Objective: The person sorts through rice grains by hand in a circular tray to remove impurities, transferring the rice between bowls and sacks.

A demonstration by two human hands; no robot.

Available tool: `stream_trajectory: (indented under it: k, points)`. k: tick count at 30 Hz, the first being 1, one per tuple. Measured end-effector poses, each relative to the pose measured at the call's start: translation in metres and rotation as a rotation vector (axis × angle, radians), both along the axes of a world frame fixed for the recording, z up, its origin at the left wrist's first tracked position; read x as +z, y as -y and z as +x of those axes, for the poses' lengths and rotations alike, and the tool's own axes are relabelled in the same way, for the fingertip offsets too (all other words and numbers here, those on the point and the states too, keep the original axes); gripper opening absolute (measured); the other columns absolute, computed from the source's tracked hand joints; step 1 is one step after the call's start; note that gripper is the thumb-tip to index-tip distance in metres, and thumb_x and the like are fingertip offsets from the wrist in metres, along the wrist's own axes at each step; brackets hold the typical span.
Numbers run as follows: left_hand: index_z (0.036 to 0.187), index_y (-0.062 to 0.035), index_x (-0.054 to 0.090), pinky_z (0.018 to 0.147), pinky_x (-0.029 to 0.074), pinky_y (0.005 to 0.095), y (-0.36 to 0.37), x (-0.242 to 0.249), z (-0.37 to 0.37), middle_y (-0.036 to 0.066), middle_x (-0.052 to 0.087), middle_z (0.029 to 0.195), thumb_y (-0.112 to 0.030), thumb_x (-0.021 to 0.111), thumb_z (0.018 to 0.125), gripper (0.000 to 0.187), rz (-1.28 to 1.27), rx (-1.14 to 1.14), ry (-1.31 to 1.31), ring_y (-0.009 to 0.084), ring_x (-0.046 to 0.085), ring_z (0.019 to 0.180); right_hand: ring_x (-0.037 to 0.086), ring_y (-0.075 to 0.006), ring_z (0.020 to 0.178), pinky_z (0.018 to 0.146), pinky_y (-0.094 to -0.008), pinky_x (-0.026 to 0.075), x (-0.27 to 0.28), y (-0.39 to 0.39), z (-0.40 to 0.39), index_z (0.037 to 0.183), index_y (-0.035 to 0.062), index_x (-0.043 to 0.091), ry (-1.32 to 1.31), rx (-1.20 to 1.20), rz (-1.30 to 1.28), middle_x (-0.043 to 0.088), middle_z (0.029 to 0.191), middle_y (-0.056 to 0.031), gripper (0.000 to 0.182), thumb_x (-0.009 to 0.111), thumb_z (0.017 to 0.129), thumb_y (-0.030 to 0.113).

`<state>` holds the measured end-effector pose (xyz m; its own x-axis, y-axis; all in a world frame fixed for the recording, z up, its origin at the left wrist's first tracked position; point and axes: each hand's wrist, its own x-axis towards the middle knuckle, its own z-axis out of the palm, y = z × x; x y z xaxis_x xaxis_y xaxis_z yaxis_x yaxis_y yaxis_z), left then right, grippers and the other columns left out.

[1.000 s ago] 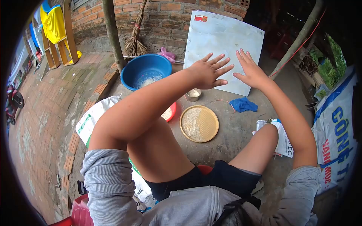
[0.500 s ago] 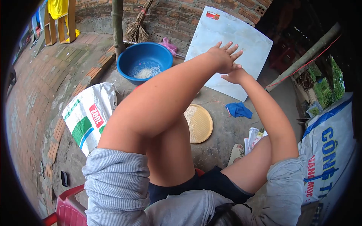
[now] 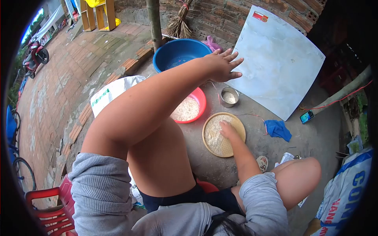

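Note:
My left hand (image 3: 223, 67) is held up in the air with its fingers spread and nothing in it. Below and beyond it are a blue basin (image 3: 183, 47) and a steel pot (image 3: 228, 103) with pale grain inside. My right hand (image 3: 227, 129) reaches down to a round yellow woven tray (image 3: 241, 139). Its fingers are at the pale, rice-like grain (image 3: 214, 135) spread on the tray and look loosely stretched. Partly behind my left forearm stands a red basin (image 3: 202, 101) holding more pale grain.
A white board (image 3: 277, 63) leans by the brick wall. A blue cloth (image 3: 278, 130) and a phone (image 3: 306, 116) lie to the right. Printed sacks (image 3: 346, 192) stand at the right edge. A red plastic chair (image 3: 45, 200) is at the lower left, a wooden post (image 3: 153, 19) behind.
My hands were raised close together; they are now apart. The right hand has gone down to the tray, while the left stays raised. The view has shifted, showing the pot and red basin.

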<state>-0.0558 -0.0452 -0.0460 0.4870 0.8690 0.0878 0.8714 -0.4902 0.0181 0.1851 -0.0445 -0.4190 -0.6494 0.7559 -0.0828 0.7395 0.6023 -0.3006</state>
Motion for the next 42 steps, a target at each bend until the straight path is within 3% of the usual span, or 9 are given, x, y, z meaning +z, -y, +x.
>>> stream_trajectory:
  k: [7,11,13,17,21,27,29,33,42]
  points:
    - [0.14,-0.0057,0.018,0.109,0.016,0.045,0.018,-0.041,0.011,0.022,0.018,0.143,-0.05,0.027,0.092,0.066,-0.376,-0.035,-0.094,0.0366,0.012,0.134,0.058,-0.0274,0.089,0.078,-0.0339,0.046,-0.037,0.028,-0.001,0.092,0.0041,0.064,-0.302,-0.397,-0.013,0.06,0.106,-0.0117,0.022,0.063,0.071,0.004]
    - [0.139,-0.0097,0.023,0.108,0.021,0.0443,0.003,-0.067,0.038,0.02,0.027,0.14,-0.057,0.032,0.088,0.07,-0.819,-0.19,-0.288,0.0353,0.026,0.13,0.057,-0.0151,0.058,0.058,-0.0262,0.046,-0.065,-0.029,0.014,0.084,-0.0019,0.065,-1.067,-0.94,-0.674,0.063,0.069,-0.0075,0.015,0.059,0.071,-0.006]
    - [0.139,-0.011,0.023,0.104,0.028,0.0452,-0.034,-0.102,0.058,0.02,0.037,0.135,-0.061,0.03,0.087,0.073,-1.398,0.313,-0.242,0.0364,0.037,0.124,0.057,-0.0124,0.065,0.06,-0.0233,0.046,-0.014,-0.037,0.02,0.089,-0.0051,0.063,-1.255,-0.889,-0.756,0.063,0.076,-0.0069,0.015,0.062,0.074,-0.002]
    - [0.125,-0.0075,0.043,0.081,0.047,0.0448,-0.067,-0.261,0.097,0.021,0.054,0.112,-0.047,0.031,0.092,0.053,-0.946,0.803,1.494,0.034,0.054,0.101,0.059,-0.0141,0.075,0.069,-0.0237,0.048,0.036,-0.041,0.005,0.098,-0.0049,0.06,-1.385,-0.866,-0.767,0.063,0.087,-0.0079,0.021,0.062,0.078,0.001]
    - [0.095,-0.0005,0.053,0.064,0.051,0.0342,-0.051,-0.369,0.131,0.015,0.058,0.086,-0.026,0.039,0.091,0.029,-0.98,1.133,2.092,0.0237,0.058,0.074,0.061,-0.0149,0.08,0.071,-0.0265,0.048,0.032,-0.022,-0.013,0.095,-0.0048,0.063,-1.03,-0.589,-0.556,0.065,0.09,-0.0107,0.017,0.057,0.081,0.003]
    - [0.086,-0.0001,0.056,0.058,0.05,0.0347,-0.035,-0.425,0.101,0.014,0.06,0.079,-0.02,0.038,0.091,0.027,-1.093,1.071,2.137,0.0224,0.059,0.066,0.061,-0.0198,0.09,0.079,-0.0287,0.047,-0.009,-0.024,0.002,0.104,-0.0031,0.058,-1.172,-0.544,-0.742,0.063,0.098,-0.0098,0.021,0.05,0.085,0.001]
    - [0.087,0.0011,0.055,0.06,0.051,0.0342,-0.027,-0.417,0.105,0.014,0.061,0.079,-0.02,0.038,0.092,0.028,-1.075,1.101,2.132,0.0228,0.059,0.068,0.058,-0.0299,0.095,0.086,-0.033,0.044,-0.017,-0.028,0.012,0.105,0.0001,0.058,-0.592,-0.52,-0.107,0.062,0.101,-0.0123,0.025,0.053,0.08,0.002]
    - [0.088,0.0019,0.056,0.063,0.052,0.0318,-0.019,-0.406,0.118,0.012,0.061,0.076,-0.022,0.036,0.093,0.032,-1.018,1.068,2.167,0.0207,0.059,0.066,0.048,-0.0305,0.107,0.093,-0.0367,0.038,-0.014,-0.023,0.017,0.108,0.003,0.056,-0.337,-0.338,0.096,0.052,0.117,-0.0123,0.032,0.057,0.076,0.006]
    - [0.089,0.0035,0.058,0.062,0.053,0.0319,-0.017,-0.407,0.12,0.014,0.062,0.079,-0.023,0.038,0.091,0.033,-0.889,1.15,2.163,0.0224,0.061,0.067,0.052,-0.0325,0.09,0.078,-0.04,0.044,-0.032,0.005,0.004,0.086,0.0016,0.054,-0.387,-0.414,0.146,0.053,0.092,-0.0165,0.01,0.052,0.077,0.002]
